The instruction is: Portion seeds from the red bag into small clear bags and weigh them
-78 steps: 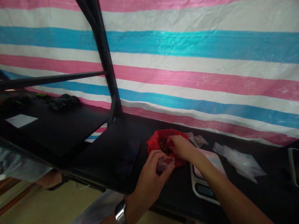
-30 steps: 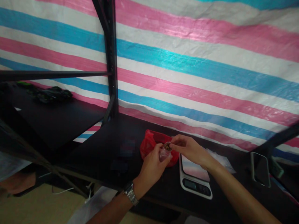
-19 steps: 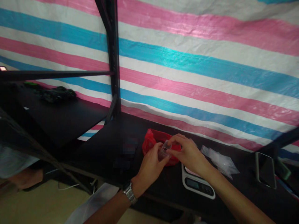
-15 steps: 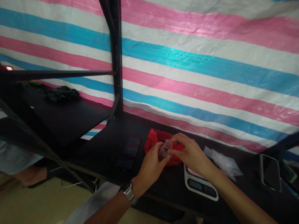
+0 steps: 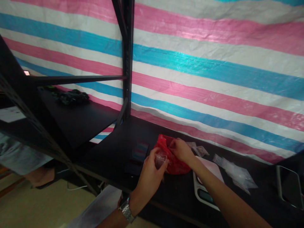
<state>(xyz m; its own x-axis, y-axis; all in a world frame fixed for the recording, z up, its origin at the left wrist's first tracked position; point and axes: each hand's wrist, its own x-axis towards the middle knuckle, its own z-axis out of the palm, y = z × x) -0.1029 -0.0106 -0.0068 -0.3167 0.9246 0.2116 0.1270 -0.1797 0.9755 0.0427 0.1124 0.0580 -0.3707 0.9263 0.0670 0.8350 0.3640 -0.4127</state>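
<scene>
My left hand (image 5: 150,174), with a metal watch on its wrist, holds a small clear plastic bag (image 5: 161,159) between thumb and fingers. The little bag stands with its mouth spread; its contents are too blurred to tell. Just to the right, my right hand (image 5: 181,151) has its fingers curled together inside the mouth of a red plastic bag (image 5: 178,167). What those fingertips hold, if anything, is hidden. The red bag rests on the black tabletop (image 5: 109,152). Under my right forearm lies a white kitchen scale (image 5: 198,185), partly covered by the arm.
Small clear packets (image 5: 201,151) lie behind the scale, and a pile of clear bags (image 5: 237,174) to its right. A phone (image 5: 290,186) is at the far right. A dark flat device (image 5: 139,155) lies left. Black rack posts (image 5: 127,63) and a striped sheet (image 5: 201,69) stand behind.
My right hand has left the clear bag and moved into the red bag's mouth. My left hand keeps the clear bag, now slightly lower and nearer. The view has shifted left.
</scene>
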